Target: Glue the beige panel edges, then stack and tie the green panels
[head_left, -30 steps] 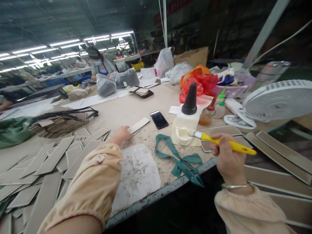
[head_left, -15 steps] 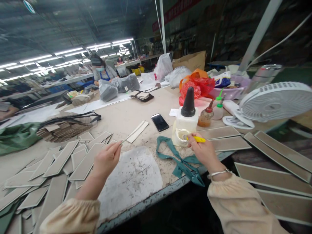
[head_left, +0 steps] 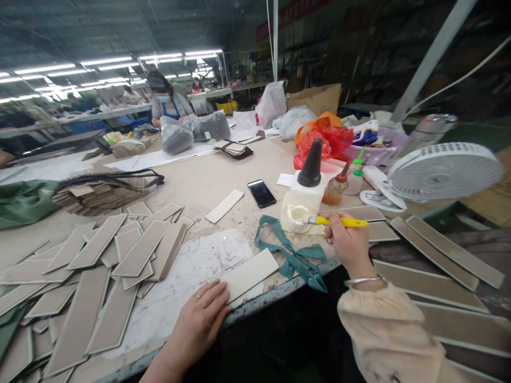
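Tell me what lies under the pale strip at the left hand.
The strip rests on a stained white sheet, left hand touching its end. Whatever lies directly beneath is covered.

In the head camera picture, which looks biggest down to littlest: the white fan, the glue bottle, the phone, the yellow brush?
1. white fan
2. glue bottle
3. phone and yellow brush look too alike to rank.

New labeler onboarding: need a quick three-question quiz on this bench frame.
1. True or false: the right hand holds a yellow-handled brush.
2. The left hand touches: A) phone B) cream strip C) fan.
3. What colour is the ribbon?
Key: 1 true; 2 B; 3 teal green.
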### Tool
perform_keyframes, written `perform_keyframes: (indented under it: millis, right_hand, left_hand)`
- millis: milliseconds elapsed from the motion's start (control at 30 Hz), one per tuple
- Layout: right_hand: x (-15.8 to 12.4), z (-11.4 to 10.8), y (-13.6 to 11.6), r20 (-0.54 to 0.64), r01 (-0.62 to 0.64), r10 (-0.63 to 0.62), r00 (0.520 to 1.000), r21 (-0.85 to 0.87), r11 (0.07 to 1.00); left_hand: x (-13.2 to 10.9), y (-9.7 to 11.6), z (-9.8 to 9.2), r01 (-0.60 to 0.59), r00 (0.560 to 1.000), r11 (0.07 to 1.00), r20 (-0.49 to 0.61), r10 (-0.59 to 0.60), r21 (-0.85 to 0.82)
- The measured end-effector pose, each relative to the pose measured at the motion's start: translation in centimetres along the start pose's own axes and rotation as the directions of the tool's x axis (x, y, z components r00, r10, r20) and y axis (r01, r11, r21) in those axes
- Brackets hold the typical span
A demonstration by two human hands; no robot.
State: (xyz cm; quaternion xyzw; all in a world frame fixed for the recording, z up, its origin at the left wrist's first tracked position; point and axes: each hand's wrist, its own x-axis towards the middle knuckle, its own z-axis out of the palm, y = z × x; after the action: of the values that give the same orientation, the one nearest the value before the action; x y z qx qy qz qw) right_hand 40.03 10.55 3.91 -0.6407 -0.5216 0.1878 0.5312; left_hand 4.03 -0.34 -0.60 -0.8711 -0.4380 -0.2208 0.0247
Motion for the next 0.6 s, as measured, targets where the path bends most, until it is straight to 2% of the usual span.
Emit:
perform_keyframes:
  millis: [133, 267, 367, 467, 533, 600]
  right_hand:
    - [-0.4, 0.1, -0.4, -0.060, -0.050, 0.058, 0.996, 0.128, 0.991]
    - [-0.5, 0.6, -0.5, -0.006, -0.068, 0.070, 0.998, 0.148, 0.987]
    - [-0.6, 0.5, -0.4, -0.026, -0.087, 0.092, 0.995, 0.157, 0.984]
    - [-1.1, 0.5, -1.0, -0.079, -0.091, 0.120, 0.990, 0.305, 0.948]
    - [-2.2, 1.0, -2.1, -0.033, -0.101, 0.125, 0.992, 0.412, 0.906]
    - [-4.0, 2.2, -3.6, 0.103, -0.161, 0.127, 0.986, 0.468, 0.869]
  left_hand:
    - [0.0, -0.4, -1.5, 0.070, 0.997, 0.996, 0.046, -0.067, -0.054]
    - [-0.6, -1.0, -2.8, 0.123, 0.983, 0.986, 0.151, -0.105, -0.115]
    - [-1.2, -1.5, -3.0, 0.119, 0.980, 0.983, 0.178, -0.093, -0.142]
    - [-1.7, -2.1, -2.6, 0.076, 0.984, 0.984, 0.171, -0.048, -0.159]
    - [-1.9, -2.3, -2.4, 0.058, 0.988, 0.985, 0.152, -0.033, -0.162]
    - [-2.0, -2.3, -2.2, 0.052, 0.989, 0.984, 0.144, -0.027, -0.168]
